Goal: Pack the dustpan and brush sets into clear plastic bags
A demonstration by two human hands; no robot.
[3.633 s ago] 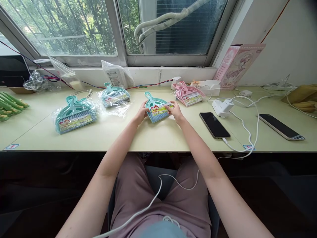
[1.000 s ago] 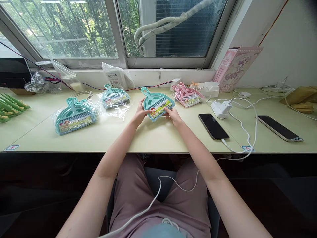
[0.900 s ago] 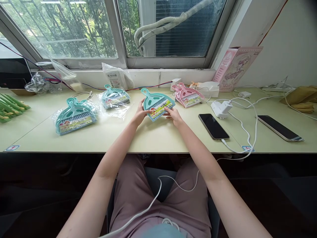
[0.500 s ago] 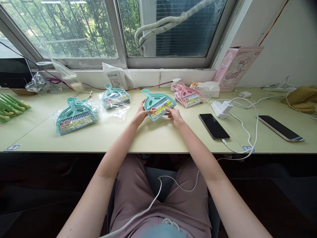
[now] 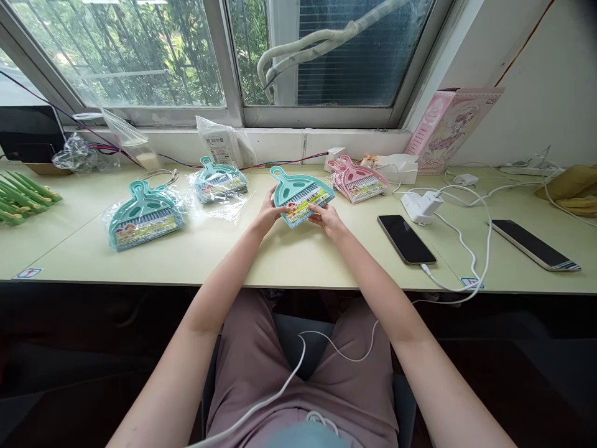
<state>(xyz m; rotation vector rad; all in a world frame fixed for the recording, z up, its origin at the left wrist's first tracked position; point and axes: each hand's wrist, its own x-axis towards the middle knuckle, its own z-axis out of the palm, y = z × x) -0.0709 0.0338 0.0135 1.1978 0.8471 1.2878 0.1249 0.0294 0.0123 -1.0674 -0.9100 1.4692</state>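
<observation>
Between my hands, a teal mini dustpan and brush set is tilted above the table, its yellow and blue label towards me. My left hand grips its left edge, thumb on the front. On the lower right edge, my right hand pinches the label side. Two more teal dustpan sets lie to the left in clear plastic: a nearer one and a farther one. Just right of the held set is a pink dustpan set, apparently a stack.
A black phone with a white cable lies right, near a white plug adapter and another dark phone-like device. Green stalk-like items sit far left. A pink box stands by the window.
The view has shifted slightly, so the scene sits a little differently. Both hands keep holding the teal dustpan set in nearly the same pose.
</observation>
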